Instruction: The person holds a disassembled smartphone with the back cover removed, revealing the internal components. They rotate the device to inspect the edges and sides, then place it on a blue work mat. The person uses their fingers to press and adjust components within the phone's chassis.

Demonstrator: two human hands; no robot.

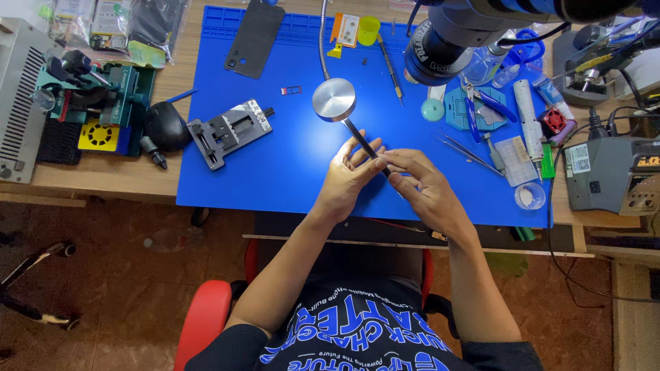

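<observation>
Two hands meet over the near middle of the blue mat on the worktop, both closed on one slim dark tool. The left hand has its fingers pinched together round the tool's shaft from the left, and the right hand clamps thumb and forefinger on its lower end, where the tip is hidden between the fingers. The tool looks like a thin, stiff metal rod, light and likely a little slippery along its smooth shaft; a pinch near the lower end, as here, seems the surest hold, since the fine tip could bend or slip if forced. Just beyond its upper end sits a round silver disc on a bendy neck. Towards the left edge of the mat lies a grey metal clamp fixture, and near the far edge a dark phone back cover. Tweezers and blue-handled pliers lie towards the right edge
</observation>
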